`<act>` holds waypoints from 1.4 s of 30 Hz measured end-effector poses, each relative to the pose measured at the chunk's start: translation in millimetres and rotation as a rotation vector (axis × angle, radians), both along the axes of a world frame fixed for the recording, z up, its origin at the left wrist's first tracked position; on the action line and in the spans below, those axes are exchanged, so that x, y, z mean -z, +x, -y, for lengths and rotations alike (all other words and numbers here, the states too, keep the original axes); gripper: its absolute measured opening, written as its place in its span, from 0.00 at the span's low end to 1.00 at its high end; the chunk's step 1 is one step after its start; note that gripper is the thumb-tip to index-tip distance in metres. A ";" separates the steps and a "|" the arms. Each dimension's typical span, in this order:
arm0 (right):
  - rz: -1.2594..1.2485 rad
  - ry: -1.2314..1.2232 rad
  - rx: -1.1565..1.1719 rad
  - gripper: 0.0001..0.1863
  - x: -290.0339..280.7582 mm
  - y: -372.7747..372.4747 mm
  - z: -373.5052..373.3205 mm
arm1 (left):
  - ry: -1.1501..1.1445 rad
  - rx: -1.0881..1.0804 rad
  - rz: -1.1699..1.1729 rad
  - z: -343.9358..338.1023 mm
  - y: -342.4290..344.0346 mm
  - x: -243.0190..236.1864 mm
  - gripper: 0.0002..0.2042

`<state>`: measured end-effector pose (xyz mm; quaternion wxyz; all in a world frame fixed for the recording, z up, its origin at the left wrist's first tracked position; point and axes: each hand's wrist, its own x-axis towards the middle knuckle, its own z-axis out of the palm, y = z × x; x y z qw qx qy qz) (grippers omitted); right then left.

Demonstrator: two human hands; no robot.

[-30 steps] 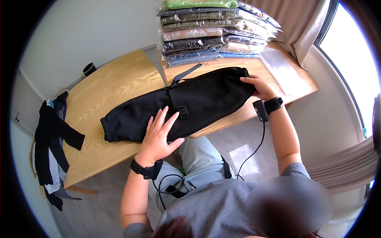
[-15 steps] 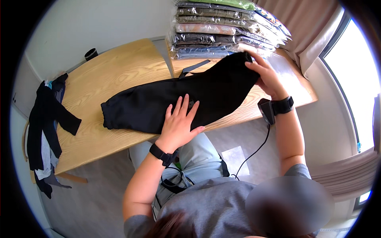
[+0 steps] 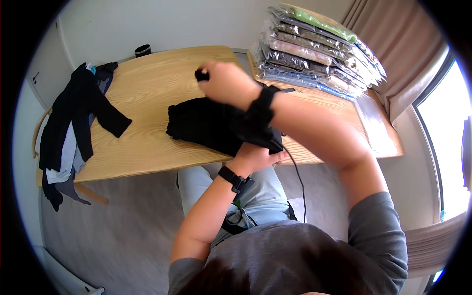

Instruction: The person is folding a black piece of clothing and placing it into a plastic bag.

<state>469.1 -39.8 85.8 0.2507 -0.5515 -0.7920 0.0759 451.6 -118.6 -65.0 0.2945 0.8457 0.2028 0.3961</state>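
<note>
On the wooden table [image 3: 132, 152] lies a black garment [image 3: 196, 123] with a gathered cuff at its left. My right hand [image 3: 223, 81], blurred, is raised over it with fingers curled round its black end, my forearm hiding part of the cloth. My left hand [image 3: 253, 157] grips the garment's near edge at the table's front, thumb showing, other fingers mostly hidden under the fabric. Part of a dark strap sticks out beyond my right wrist.
Black, grey and white clothes [image 3: 69, 128] drape over the left end. Bagged folded garments [image 3: 314, 54] are stacked at back right beside clear plastic [image 3: 373, 128]. A black cup [image 3: 143, 51] stands at the rear. A curtained window [image 3: 432, 128] is on the right.
My right hand has lifted the garment's right end and swung it up and leftward, folding it over. My left hand has moved from lying spread on top to gripping the near edge.
</note>
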 end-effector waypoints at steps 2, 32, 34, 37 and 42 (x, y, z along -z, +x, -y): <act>0.104 -0.192 -0.092 0.30 26.3 -32.3 4.6 | -0.056 0.022 0.051 2.1 -0.6 1.0 0.13; 0.417 0.177 -0.025 0.40 123.7 72.2 128.1 | -0.066 -1.065 -0.412 -37.8 -140.5 -62.7 0.31; 0.397 0.180 -0.015 0.39 126.1 73.3 128.0 | -0.095 -1.033 -0.463 -36.3 -130.9 -71.9 0.31; 0.377 0.181 -0.014 0.39 125.2 76.0 131.1 | -0.073 -1.059 -0.516 -34.4 -121.8 -71.5 0.30; -0.098 0.064 -0.088 0.34 114.8 92.6 133.3 | -0.165 -0.891 0.014 -36.7 -100.8 -85.4 0.27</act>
